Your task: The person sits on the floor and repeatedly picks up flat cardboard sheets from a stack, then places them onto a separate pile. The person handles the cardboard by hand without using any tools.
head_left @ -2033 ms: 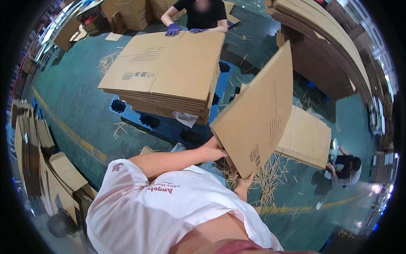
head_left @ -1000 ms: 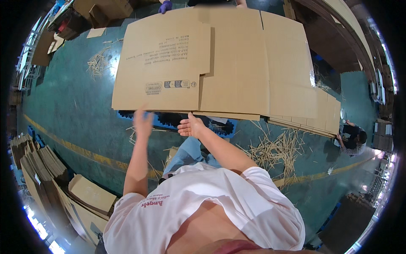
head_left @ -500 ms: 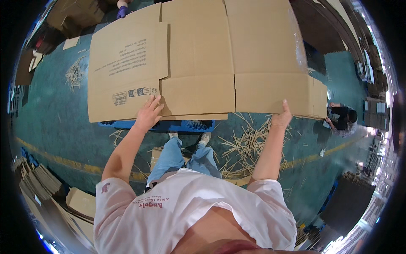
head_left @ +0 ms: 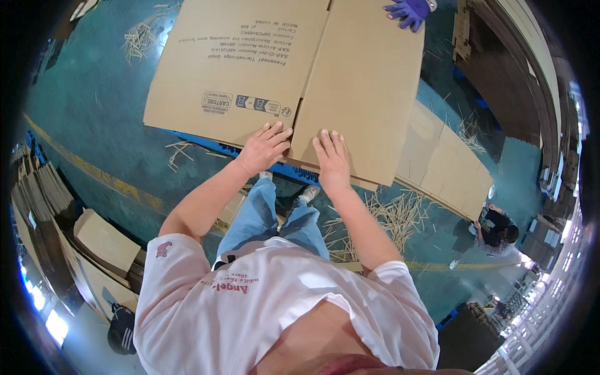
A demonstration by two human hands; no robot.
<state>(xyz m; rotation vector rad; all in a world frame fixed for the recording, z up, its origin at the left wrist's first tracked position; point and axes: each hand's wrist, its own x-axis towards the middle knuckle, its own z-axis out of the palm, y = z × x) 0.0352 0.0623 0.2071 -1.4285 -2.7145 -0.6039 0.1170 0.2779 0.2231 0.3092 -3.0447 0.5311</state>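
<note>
In front of me lies a large brown flattened cardboard carton with dark print on its left panel. My left hand rests on that panel's near edge, beside a narrow slot, fingers stretched out. Just right of the slot, my right hand presses flat on the near part of the adjoining panel, its fingers extended too. A co-worker's purple-gloved hand touches the carton's far right corner. Below the near edge, part of a blue pallet shows; the carton covers the rest.
Another cardboard sheet extends to the right beneath the carton's level. Loose cardboard strips litter the green floor near my feet. A person is low down at the far right. Stacked cardboard stands at left.
My right hand has moved left, close to my left hand. The carton's wide right-hand panels are no longer spread out on top. The purple-gloved hand now appears at the far right corner.
</note>
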